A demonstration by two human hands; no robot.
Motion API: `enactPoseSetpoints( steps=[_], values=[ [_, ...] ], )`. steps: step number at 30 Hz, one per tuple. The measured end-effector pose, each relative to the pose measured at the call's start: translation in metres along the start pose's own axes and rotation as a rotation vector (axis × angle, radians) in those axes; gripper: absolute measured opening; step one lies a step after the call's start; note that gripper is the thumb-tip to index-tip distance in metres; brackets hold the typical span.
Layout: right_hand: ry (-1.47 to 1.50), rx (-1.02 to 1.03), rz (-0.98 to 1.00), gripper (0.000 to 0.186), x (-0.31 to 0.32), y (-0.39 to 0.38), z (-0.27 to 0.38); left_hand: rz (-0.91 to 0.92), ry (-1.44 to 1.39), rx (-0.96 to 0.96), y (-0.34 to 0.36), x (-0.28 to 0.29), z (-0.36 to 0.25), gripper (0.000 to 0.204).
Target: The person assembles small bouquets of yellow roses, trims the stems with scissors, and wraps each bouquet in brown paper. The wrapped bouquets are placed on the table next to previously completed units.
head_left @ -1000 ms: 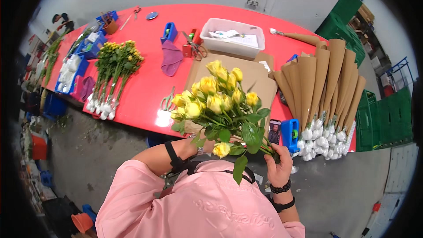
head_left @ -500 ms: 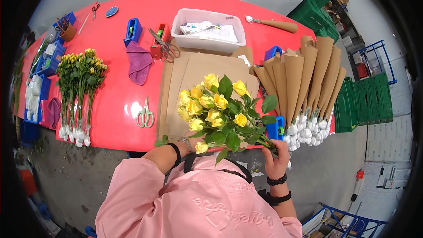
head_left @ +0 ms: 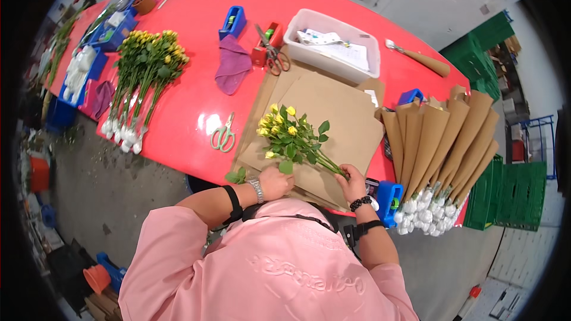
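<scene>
A bunch of yellow roses (head_left: 276,123) with green leaves lies low over the brown kraft paper sheets (head_left: 348,122), blooms toward the far left. My right hand (head_left: 352,183) is closed round the lower stems at the near right of the bunch. Just below the blooms is my left hand (head_left: 275,183), its fingers curled in. A single green leaf (head_left: 286,167) shows at its fingertips; what else it may hold is hidden. Beside my left wrist, more loose leaves (head_left: 236,176) lie at the paper's edge. Green-handled scissors (head_left: 223,135) rest on the red table to the left.
Several kraft paper cones (head_left: 449,139) with white-wrapped ends stand at right, beside a blue tape dispenser (head_left: 389,202). A white bin (head_left: 331,62) holds papers behind the sheets. More yellow roses (head_left: 146,65) lie at left. Large dark scissors (head_left: 272,53) lean near a purple cloth (head_left: 233,65).
The rose bunch has gone down and away from me toward the paper, still in my right hand. My left hand has come out from behind the blooms. The view has swung left.
</scene>
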State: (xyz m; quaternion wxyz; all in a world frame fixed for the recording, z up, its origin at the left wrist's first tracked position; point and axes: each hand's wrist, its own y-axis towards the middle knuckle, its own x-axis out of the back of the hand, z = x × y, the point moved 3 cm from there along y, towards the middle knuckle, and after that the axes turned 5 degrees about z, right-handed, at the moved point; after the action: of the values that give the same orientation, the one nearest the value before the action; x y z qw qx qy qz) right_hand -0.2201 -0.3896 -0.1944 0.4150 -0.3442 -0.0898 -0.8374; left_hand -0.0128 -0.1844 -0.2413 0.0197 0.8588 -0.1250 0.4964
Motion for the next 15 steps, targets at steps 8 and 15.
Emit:
enactPoseSetpoints(
  steps=[8,15],
  values=[
    [-0.226,0.068,0.280,0.024,-0.026,0.004,-0.035,-0.371,0.415,-0.040,0.001,0.113,-0.036,0.021],
    [0.480,-0.277,-0.057,0.028,-0.013,-0.008,-0.142,0.024,0.154,0.252,0.059,0.097,0.014,0.015]
  ],
)
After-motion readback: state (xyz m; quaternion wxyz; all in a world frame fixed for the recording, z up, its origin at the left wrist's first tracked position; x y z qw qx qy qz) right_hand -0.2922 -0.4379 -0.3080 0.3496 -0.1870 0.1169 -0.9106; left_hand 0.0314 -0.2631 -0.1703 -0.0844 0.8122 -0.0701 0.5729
